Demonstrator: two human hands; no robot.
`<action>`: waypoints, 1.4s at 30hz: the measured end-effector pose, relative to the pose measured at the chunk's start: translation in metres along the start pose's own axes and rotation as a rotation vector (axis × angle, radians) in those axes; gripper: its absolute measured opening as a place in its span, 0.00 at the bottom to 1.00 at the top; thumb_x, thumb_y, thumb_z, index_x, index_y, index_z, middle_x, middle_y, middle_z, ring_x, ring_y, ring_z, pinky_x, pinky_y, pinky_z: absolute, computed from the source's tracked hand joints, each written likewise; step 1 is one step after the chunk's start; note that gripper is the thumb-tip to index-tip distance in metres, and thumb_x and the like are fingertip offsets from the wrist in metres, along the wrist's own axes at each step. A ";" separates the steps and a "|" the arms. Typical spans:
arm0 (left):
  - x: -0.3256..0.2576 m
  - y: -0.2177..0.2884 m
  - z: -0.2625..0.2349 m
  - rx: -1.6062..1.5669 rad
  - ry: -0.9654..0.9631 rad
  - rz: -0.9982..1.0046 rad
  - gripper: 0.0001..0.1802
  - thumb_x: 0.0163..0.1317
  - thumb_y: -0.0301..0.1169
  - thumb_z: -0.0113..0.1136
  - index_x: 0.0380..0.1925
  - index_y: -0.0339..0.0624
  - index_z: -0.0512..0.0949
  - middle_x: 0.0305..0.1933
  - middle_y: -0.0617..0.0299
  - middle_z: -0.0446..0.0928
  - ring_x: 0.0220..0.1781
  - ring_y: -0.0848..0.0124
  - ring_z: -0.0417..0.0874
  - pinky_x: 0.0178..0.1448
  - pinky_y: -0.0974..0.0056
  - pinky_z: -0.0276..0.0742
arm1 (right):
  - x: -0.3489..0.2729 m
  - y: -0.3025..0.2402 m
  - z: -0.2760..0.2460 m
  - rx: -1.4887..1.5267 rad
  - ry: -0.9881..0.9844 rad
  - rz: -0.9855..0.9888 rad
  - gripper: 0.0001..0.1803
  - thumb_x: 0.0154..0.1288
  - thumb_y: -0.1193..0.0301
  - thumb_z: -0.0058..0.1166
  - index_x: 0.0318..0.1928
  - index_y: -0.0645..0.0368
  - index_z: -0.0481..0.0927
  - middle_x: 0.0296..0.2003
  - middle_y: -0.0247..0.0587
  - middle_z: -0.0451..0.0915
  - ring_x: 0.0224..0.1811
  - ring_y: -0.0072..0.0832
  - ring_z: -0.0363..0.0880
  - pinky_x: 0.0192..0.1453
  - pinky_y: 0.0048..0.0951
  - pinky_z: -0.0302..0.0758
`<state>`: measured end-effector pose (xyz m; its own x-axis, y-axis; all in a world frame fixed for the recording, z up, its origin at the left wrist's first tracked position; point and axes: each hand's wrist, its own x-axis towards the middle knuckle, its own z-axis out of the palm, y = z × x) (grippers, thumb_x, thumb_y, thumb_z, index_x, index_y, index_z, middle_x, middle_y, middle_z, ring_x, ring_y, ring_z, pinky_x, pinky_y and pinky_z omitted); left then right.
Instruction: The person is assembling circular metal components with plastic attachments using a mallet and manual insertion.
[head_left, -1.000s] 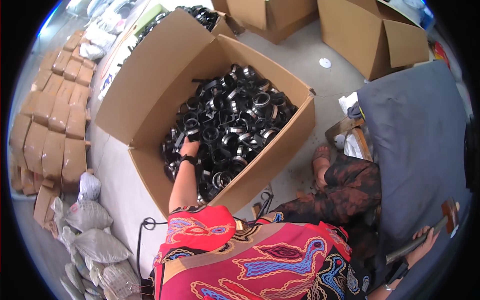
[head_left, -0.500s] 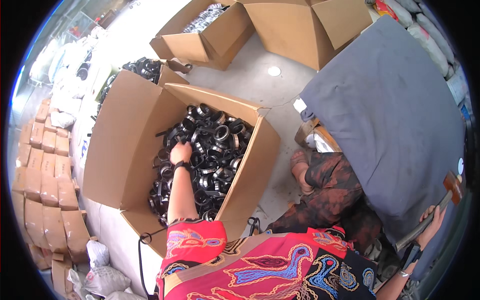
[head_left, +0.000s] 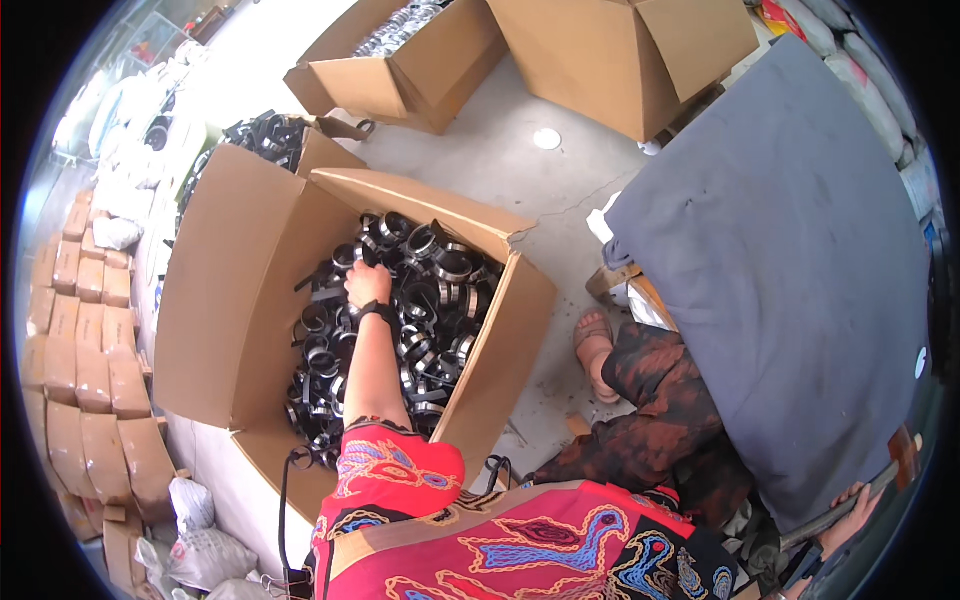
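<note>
My left hand (head_left: 369,284) reaches down into an open cardboard box (head_left: 225,290) heaped with black-and-silver ring clamps (head_left: 425,300). Its fingers are bent and closed on a ring clamp (head_left: 362,254) near the far side of the heap; the fingertips are partly hidden among the pieces. A dark band circles that wrist. Far to the right, at the picture's rim, my right hand (head_left: 850,516) is wrapped round the grey handle of a mallet (head_left: 904,455). Its reddish-brown head points up and away, beside a grey cloth (head_left: 780,260).
Behind stand a cardboard box of silver rings (head_left: 400,85) and another large box (head_left: 580,70). More black pieces (head_left: 265,140) pile beyond the near box. Small cartons (head_left: 90,370) are stacked at the left, with white bags (head_left: 205,555) nearby. My sandalled foot (head_left: 594,350) rests on the floor.
My left hand has shifted slightly farther into the box, and the pieces around it have moved. My right hand and the mallet have dropped lower toward the picture's rim.
</note>
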<state>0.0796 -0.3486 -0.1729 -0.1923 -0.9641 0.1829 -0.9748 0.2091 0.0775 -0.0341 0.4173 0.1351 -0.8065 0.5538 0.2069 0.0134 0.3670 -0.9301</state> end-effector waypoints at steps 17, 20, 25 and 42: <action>0.121 0.047 0.029 -0.693 -0.189 0.733 0.19 0.61 0.28 0.56 0.52 0.33 0.72 0.53 0.48 0.74 0.57 0.58 0.72 0.63 0.58 0.67 | 0.018 0.016 -0.029 -1.278 -0.160 -0.404 0.37 0.61 0.64 0.54 0.70 0.41 0.54 0.28 0.50 0.75 0.30 0.49 0.76 0.35 0.45 0.72; 0.102 0.043 0.007 -0.749 -0.114 0.782 0.19 0.61 0.30 0.57 0.51 0.33 0.73 0.51 0.48 0.75 0.55 0.58 0.73 0.62 0.58 0.67 | 0.029 0.047 -0.052 -1.300 -0.147 -0.379 0.36 0.61 0.65 0.55 0.69 0.41 0.57 0.30 0.50 0.75 0.32 0.48 0.76 0.37 0.44 0.73; 0.064 0.023 -0.044 -0.848 0.016 0.750 0.19 0.61 0.33 0.59 0.49 0.33 0.75 0.49 0.48 0.77 0.53 0.58 0.75 0.60 0.57 0.69 | 0.024 0.045 -0.047 -1.236 0.075 -0.395 0.32 0.58 0.67 0.56 0.63 0.51 0.63 0.37 0.52 0.73 0.39 0.48 0.74 0.42 0.44 0.74; -0.281 0.278 -0.332 -1.415 -0.502 1.676 0.18 0.60 0.24 0.54 0.50 0.31 0.72 0.53 0.49 0.74 0.57 0.60 0.72 0.61 0.59 0.68 | -0.055 -0.052 -0.157 -1.043 0.575 -0.586 0.27 0.53 0.68 0.59 0.55 0.57 0.71 0.36 0.48 0.71 0.40 0.45 0.72 0.41 0.41 0.73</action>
<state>-0.1002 0.0352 0.1225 -0.7243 0.2499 0.6426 0.6865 0.3483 0.6383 0.1025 0.4846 0.2194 -0.4884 0.2582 0.8335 0.4042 0.9135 -0.0460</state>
